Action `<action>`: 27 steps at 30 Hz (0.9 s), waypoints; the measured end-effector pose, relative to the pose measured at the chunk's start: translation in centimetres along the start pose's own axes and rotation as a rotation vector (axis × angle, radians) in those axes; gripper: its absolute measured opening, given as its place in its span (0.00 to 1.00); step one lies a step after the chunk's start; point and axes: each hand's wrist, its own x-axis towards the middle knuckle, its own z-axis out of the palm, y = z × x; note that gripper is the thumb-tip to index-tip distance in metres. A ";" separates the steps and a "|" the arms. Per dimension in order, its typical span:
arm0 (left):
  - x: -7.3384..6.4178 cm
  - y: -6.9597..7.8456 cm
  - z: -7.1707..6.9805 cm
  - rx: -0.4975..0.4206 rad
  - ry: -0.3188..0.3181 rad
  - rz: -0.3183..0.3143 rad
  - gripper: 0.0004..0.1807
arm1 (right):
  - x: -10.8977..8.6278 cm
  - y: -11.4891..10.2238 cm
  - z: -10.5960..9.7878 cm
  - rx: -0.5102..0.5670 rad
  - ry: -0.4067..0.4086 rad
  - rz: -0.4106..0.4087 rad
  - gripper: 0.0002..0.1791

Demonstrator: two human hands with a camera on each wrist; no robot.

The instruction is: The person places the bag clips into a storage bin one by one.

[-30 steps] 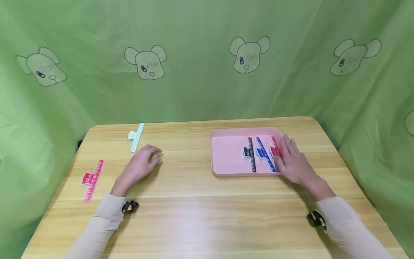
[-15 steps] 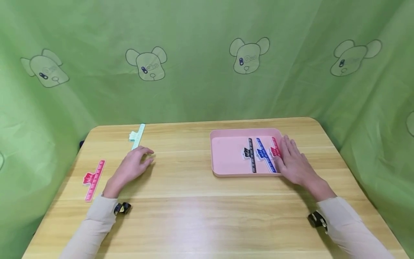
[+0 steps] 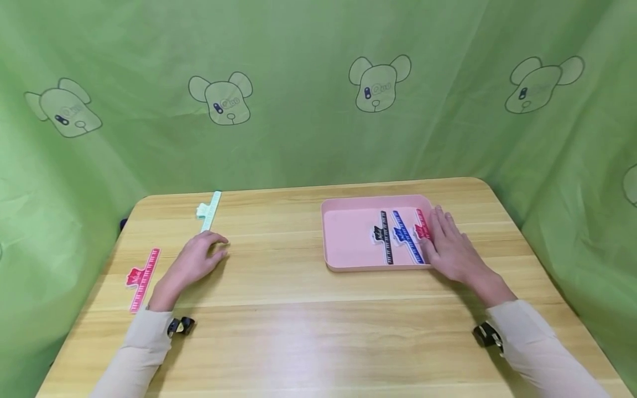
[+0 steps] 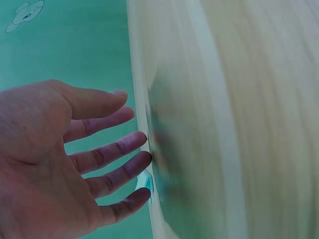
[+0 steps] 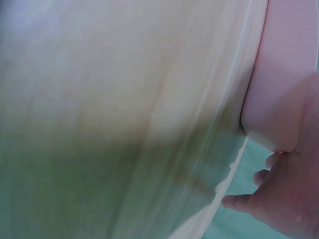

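Observation:
My left hand [image 3: 194, 261] hovers over the left part of the table with loosely bent fingers and holds nothing; the left wrist view shows its fingers [image 4: 117, 172] spread apart. Just beyond it lies a mint-green clip with a ruler-like piano-key edge [image 3: 211, 211], its near end by my knuckles. A pink clip of the same kind [image 3: 144, 281] lies left of that wrist. My right hand [image 3: 455, 251] rests with straight fingers against the right side of a pink tray [image 3: 343, 243], thumb over the rim. Inside are a black clip [image 3: 385, 237], a blue clip [image 3: 408, 237] and a red clip [image 3: 421, 225], partly hidden by the thumb.
The wooden table [image 3: 288, 331] has rounded far corners. A green curtain [image 3: 298, 143] printed with bear-like heads hangs behind it and along both sides. Small black devices sit at each wrist, the left one [image 3: 181, 326] and the right one [image 3: 487, 335].
My left hand has moved left and slightly nearer to me, now close to the near end of the mint-green clip. The right hand stays at the tray's side.

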 end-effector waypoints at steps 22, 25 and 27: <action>-2.3 -1.9 -2.9 0.095 -0.012 -0.056 0.18 | 0.0 0.2 0.2 -0.008 0.025 -0.024 0.40; -2.8 -2.1 -3.4 0.107 -0.001 -0.047 0.18 | 0.1 0.1 0.2 -0.019 0.025 -0.025 0.40; -3.1 -2.3 -3.6 0.116 0.003 -0.046 0.18 | 0.1 0.2 0.2 -0.022 0.020 -0.024 0.40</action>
